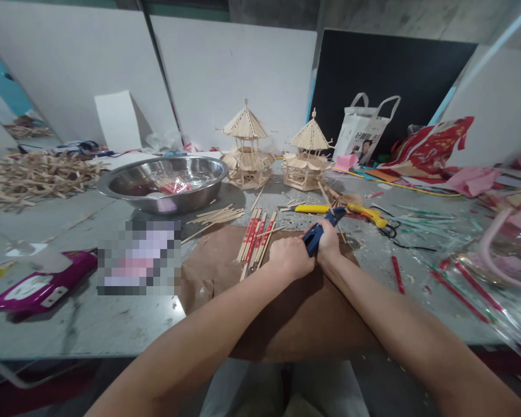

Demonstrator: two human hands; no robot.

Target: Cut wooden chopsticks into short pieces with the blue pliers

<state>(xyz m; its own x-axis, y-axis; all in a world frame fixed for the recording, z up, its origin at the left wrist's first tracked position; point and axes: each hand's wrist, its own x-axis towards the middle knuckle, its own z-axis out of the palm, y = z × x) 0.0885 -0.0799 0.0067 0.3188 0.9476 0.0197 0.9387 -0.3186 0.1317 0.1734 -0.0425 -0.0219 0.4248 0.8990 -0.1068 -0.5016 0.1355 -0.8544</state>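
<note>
Both my hands meet over a brown paper sheet (pixel 217 266) in the middle of the table. My right hand (pixel 330 243) is closed round the dark blue handles of a cutting tool (pixel 318 233) whose jaws point away toward a thin wooden stick (pixel 330 208). My left hand (pixel 290 256) is a fist pressed against the tool's left side; what its fingers hold is hidden. Just left of my hands lies a bundle of chopsticks in red-and-white wrappers (pixel 256 237).
Two stick-built pagoda models (pixel 246 152) (pixel 308 155) stand behind. A steel bowl (pixel 165 182) sits at the left, loose sticks (pixel 212 216) in front of it, a heap of offcuts (pixel 35 176) far left. A yellow tool (pixel 364 213), a white bag (pixel 364 130) and plastic wrappers (pixel 469 278) lie right.
</note>
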